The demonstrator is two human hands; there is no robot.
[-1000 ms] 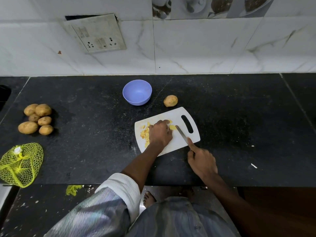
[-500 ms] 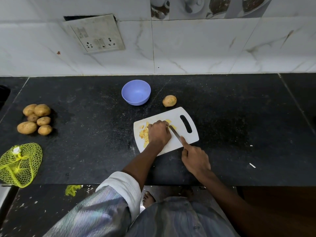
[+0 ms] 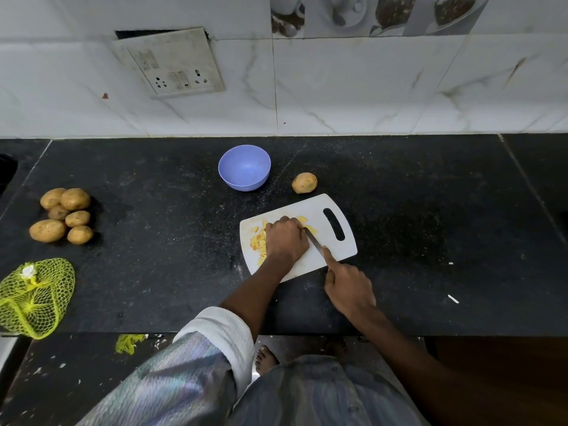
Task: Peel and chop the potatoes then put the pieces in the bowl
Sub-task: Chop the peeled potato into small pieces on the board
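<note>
White cutting board (image 3: 333,252) lay on the black counter (image 3: 153,272); all positions noted from it.

Left hand (image 3: 285,239) sat on the board's middle, fingers curled down over a potato piece (image 3: 311,229), most of which it hid. Yellow cut pieces (image 3: 258,241) lay on the board just left of that hand.

Right hand (image 3: 349,287) was at the board's near edge, gripping a knife (image 3: 313,241), forefinger stretched along its spine; the blade angled up to the left hand's knuckles. Hands were apart, joined only by the blade.

Blue bowl (image 3: 244,167) stood beyond the board's far left corner, nothing visible inside. One whole potato (image 3: 304,182) lay just past the far edge. Six unpeeled potatoes (image 3: 64,215) were heaped well to the left, a yellow net bag (image 3: 33,298) nearer than those.
</note>
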